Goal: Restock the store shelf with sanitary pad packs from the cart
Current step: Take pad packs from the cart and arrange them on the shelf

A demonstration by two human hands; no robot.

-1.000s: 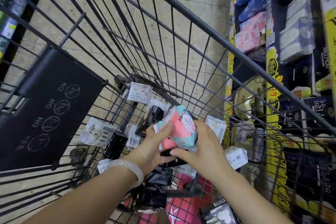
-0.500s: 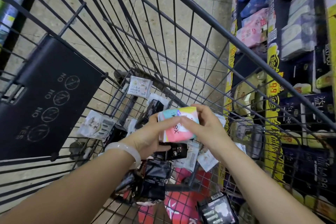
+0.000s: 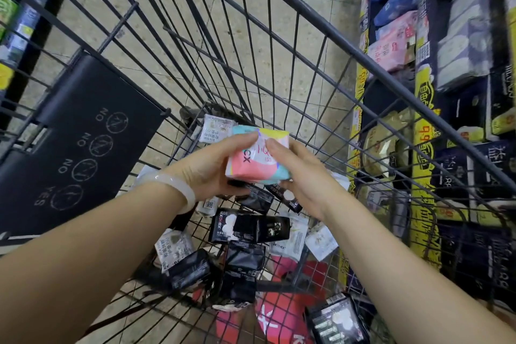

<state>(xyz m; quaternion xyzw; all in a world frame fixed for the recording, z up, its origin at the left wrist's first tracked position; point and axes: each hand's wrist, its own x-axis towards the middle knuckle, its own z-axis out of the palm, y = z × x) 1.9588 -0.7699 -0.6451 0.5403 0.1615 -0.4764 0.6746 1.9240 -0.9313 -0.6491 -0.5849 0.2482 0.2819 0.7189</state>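
A pink, teal and yellow sanitary pad pack (image 3: pixel 258 162) is held above the wire cart (image 3: pixel 279 36). My left hand (image 3: pixel 206 167), with a pale bangle on its wrist, grips the pack's left side. My right hand (image 3: pixel 301 176) grips its right side, fingers over the top edge. Below them, on the cart floor, lie several black packs (image 3: pixel 248 227) and white packs (image 3: pixel 213 130), plus a red pack (image 3: pixel 268 315). The store shelf (image 3: pixel 424 109) stands to the right of the cart.
A black child-seat flap (image 3: pixel 83 142) with printed signs hangs on the cart's left wall. The shelf on the right carries blue, pink and white packs (image 3: pixel 393 42) and yellow price strips. Another shelf (image 3: pixel 16 8) lines the far left. Tiled floor shows beyond the cart.
Both hands have lifted the pink and teal pack higher out of the cart and turned it so its broad face shows. The view has tilted slightly.
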